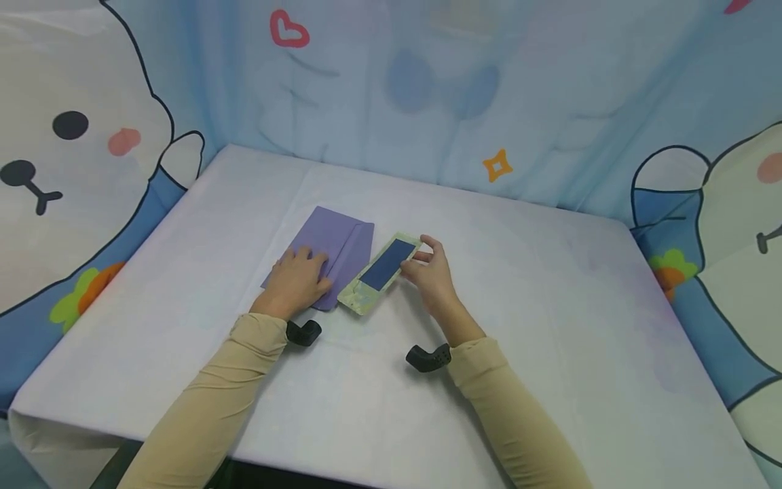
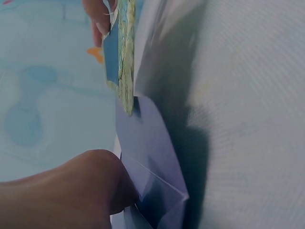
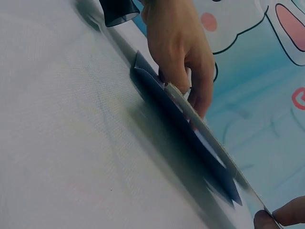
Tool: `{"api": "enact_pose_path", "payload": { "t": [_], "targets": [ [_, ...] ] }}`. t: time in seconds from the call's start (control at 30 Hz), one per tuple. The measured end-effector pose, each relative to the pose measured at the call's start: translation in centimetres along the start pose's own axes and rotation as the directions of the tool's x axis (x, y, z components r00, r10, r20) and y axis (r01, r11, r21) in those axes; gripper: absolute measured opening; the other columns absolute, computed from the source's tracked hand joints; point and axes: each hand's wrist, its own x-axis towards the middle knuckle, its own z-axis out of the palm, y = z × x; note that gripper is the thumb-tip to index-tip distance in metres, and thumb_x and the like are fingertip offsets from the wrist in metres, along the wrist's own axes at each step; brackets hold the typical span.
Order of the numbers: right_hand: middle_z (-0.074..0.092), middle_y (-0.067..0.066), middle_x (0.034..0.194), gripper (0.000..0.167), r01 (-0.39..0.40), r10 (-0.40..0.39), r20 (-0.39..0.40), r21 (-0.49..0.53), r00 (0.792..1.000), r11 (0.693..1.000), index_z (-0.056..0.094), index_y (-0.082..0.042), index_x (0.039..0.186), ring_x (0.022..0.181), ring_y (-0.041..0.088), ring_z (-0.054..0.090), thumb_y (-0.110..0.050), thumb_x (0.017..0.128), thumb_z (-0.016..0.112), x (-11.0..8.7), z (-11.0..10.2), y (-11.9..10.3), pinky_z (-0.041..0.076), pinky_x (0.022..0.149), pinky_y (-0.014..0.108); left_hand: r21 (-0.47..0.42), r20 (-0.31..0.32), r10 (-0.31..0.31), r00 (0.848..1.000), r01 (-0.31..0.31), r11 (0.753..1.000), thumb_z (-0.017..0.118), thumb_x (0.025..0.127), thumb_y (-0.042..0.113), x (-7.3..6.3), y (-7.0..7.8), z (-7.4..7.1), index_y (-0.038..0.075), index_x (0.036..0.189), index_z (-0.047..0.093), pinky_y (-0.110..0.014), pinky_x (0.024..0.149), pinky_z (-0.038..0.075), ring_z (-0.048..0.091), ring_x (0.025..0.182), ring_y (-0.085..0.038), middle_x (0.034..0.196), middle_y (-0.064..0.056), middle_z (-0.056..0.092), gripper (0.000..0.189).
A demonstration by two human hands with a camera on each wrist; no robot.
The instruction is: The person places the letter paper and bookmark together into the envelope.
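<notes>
A purple paper envelope (image 1: 332, 234) lies left of the middle of the table, its long fold line running along the right part. My left hand (image 1: 295, 280) rests on its near left part with the fingers spread; in the left wrist view the thumb (image 2: 102, 181) presses against the paper. My right hand (image 1: 432, 275) pinches the far right end of a slim pale green card (image 1: 366, 293) with a dark blue panel. Raised at a slant, this card overlaps the envelope's right edge in the left wrist view. Its patterned near end points toward me.
The table (image 1: 550, 326) wears a white cloth. Blue curtains (image 1: 366, 102) with cartoon bears stand behind and at both sides. A black wrist mount (image 1: 303, 333) sits at the left wrist, another (image 1: 427, 358) at the right wrist.
</notes>
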Motion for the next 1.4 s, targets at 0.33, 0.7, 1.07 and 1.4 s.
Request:
{"api": "enact_pose_path", "payload": {
  "t": [0.33,0.7,1.07,1.4],
  "targets": [
    [0.044,0.015,0.132,0.078,-0.031,0.026,-0.042,-0.123,0.999,0.992,0.019,-0.016,0.151,0.104,0.022,0.056,0.005,0.085,0.056,0.6,0.5,-1.0,0.05,0.092,0.033,-0.009,-0.003,-0.001,1.0,0.001,1.0,0.051,0.087,0.028,0.1,0.0,0.2,0.008,0.136,0.051,-0.061,0.097,0.038,0.041,0.125,-0.046,0.134,-0.023,0.048,0.053],
    [0.046,0.015,0.13,0.071,-0.021,0.019,-0.052,-0.038,0.998,0.999,0.024,-0.013,0.15,0.111,0.025,0.057,0.003,0.088,0.055,1.2,-0.1,-2.3,0.05,0.094,0.032,-0.006,-0.004,-0.003,1.0,0.003,1.0,0.051,0.087,0.028,0.2,0.0,0.2,0.008,0.136,0.051,-0.06,0.098,0.038,0.043,0.123,-0.045,0.135,-0.023,0.048,0.052],
    [0.048,0.015,0.13,0.075,-0.001,0.001,-0.022,-0.007,1.0,1.0,0.024,-0.017,0.151,0.11,0.026,0.059,0.009,0.087,0.053,1.7,2.1,-2.8,0.051,0.092,0.032,-0.003,-0.002,-0.008,1.0,0.008,1.0,0.053,0.089,0.029,0.2,-0.2,0.2,0.009,0.136,0.051,-0.06,0.098,0.038,0.042,0.124,-0.044,0.135,-0.021,0.049,0.051],
    [0.05,0.016,0.126,0.076,0.018,-0.021,-0.029,-0.075,0.999,0.997,0.029,-0.016,0.149,0.1,0.023,0.06,0.009,0.083,0.056,1.6,3.9,-2.3,0.053,0.089,0.033,-0.003,-0.01,-0.004,1.0,0.004,1.0,0.053,0.087,0.029,0.1,-0.2,0.1,0.009,0.136,0.051,-0.059,0.098,0.039,0.043,0.123,-0.043,0.134,-0.021,0.049,0.053]
  ]
}}
